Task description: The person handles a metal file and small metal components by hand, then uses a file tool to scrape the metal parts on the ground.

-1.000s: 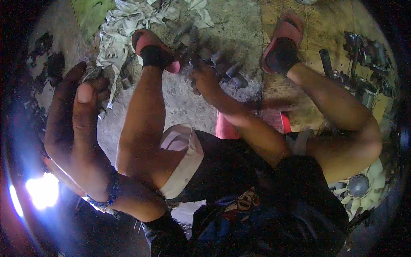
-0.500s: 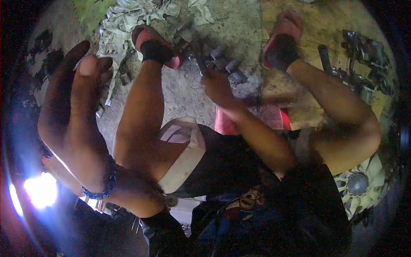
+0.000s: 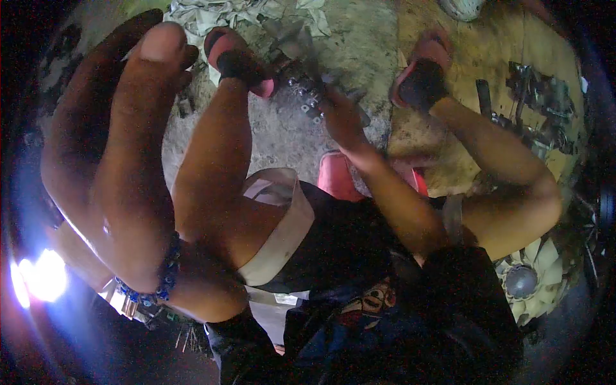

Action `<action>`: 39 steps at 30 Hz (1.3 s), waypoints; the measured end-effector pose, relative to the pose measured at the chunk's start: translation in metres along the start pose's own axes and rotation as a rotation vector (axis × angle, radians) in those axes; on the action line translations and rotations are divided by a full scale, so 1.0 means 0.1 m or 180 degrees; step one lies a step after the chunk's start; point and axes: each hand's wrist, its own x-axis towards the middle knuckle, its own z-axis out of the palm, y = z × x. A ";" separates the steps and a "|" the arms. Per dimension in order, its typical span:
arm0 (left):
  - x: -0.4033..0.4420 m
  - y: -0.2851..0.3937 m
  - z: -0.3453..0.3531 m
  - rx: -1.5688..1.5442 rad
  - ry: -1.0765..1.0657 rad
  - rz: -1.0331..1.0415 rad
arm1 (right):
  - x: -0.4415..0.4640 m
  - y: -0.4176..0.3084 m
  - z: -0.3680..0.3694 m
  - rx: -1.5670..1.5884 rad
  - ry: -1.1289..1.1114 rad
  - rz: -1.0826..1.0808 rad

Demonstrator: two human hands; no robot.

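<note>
My left hand (image 3: 122,147), with a blue bead bracelet at the wrist, is raised close to the camera on the left. Its thumb and fingers point up and apart, and nothing shows between them. Further off, my right hand (image 3: 343,122) is closed near a dark metal part with shiny round fittings (image 3: 307,99) on the floor. A dark, blurred long shape (image 3: 311,58) rises beyond its fingers; what the hand grips is too smeared to make out.
Pale rags (image 3: 205,16) lie beyond my left foot in a pink sandal (image 3: 224,46). Dark metal parts (image 3: 542,96) rest on cardboard at right, above a pale fan wheel (image 3: 545,269). A pink object (image 3: 337,176) is between my legs. Bright light shines at lower left.
My left hand has come up and nearer the camera, looking larger. My right hand has shifted slightly right, and more of the shiny fittings beside it show. The view has shifted a little.
</note>
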 end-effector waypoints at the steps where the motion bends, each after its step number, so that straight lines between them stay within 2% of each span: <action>1: -0.01 -0.02 -0.01 -0.0043 0.0037 0.0017 | 0.03 0.04 0.01 -0.0004 -0.0017 -0.0016; 2: 0.00 -0.06 -0.02 -0.0121 0.0072 0.0035 | 0.04 0.07 0.02 0.0076 -0.0105 0.0116; 5: 0.02 -0.18 -0.04 -0.0394 0.0180 0.0040 | 0.12 0.02 -0.03 0.0504 -0.0578 0.1283; 7: 0.01 -0.14 -0.03 -0.0520 0.0237 -0.0107 | 0.24 -0.35 -0.04 0.0357 -0.0677 0.1896; 9: 0.00 -0.13 -0.04 -0.0581 0.0212 -0.0141 | 0.29 -0.49 0.01 0.0055 -0.0623 0.1907; 14: 0.01 -0.28 -0.05 -0.0812 0.0138 0.0199 | 0.25 -0.10 0.35 -0.1117 -0.0236 0.0925; 16: 0.00 -0.27 -0.04 -0.0780 0.0111 0.0336 | 0.28 -0.09 0.52 -0.0887 -0.0120 0.1230; 22: 0.00 -0.18 -0.05 -0.0538 0.0051 0.0135 | 0.61 -0.26 0.81 -0.0843 0.0126 0.1652; 27: 0.02 -0.23 -0.09 -0.0525 0.0004 0.0368 | 0.36 -0.54 1.11 -0.0821 0.0156 0.1549; 30: -0.01 -0.22 -0.09 -0.0309 -0.0057 0.0081 | 0.75 -0.39 0.92 -0.0707 0.0048 0.1687; 31: -0.01 -0.16 -0.12 0.0047 -0.0091 -0.0072 | 0.78 -0.39 0.89 -0.0674 0.0024 0.1709; 33: 0.05 -0.22 -0.21 0.0855 -0.0077 0.0756 | 0.58 -0.43 0.91 -0.0735 0.0064 0.1593; 34: 0.11 -0.40 -0.32 0.1303 -0.0035 0.1711 | 0.43 -0.47 0.94 -0.0782 0.0098 0.1558; 36: 0.14 -0.51 -0.35 0.1702 0.0133 0.2719 | 0.43 -0.47 0.97 -0.0798 0.0097 0.1572; 39: 0.07 -0.52 -0.29 0.1536 0.0235 0.2496 | 0.78 -0.41 0.92 -0.0619 0.0003 0.1717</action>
